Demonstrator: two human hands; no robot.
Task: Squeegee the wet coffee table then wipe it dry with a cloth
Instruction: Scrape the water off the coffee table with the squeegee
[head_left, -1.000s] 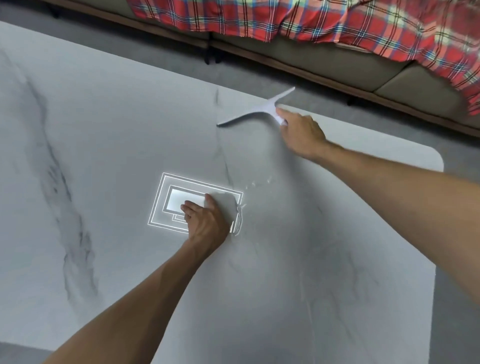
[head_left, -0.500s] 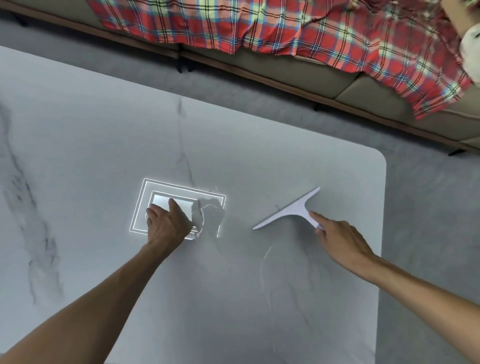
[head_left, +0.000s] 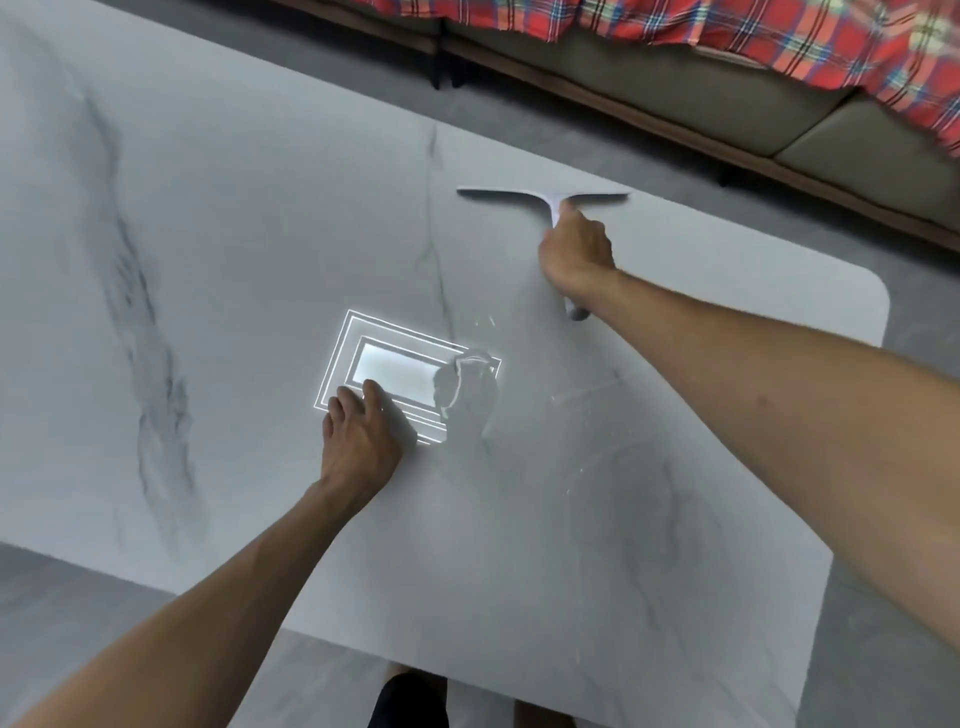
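Squeegee (head_left: 519, 195) in right hand (head_left: 576, 255), grip closed

Two hands: left hand (head_left: 358, 441), right hand (head_left: 576, 254); one squeegee (head_left: 540, 199), one coffee table (head_left: 260, 234), one sofa (head_left: 649, 88), one blanket (head_left: 779, 36)

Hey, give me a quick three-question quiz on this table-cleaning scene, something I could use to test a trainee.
1. True or false: the right hand grips the squeegee by its handle.
2. Where does the left hand rest? A) on the coffee table B) on the floor C) on the squeegee's blade
3. Fill in: the blanket draped over the sofa has a red ___ pattern.
Key: 1 true; 2 A; 3 plaid.
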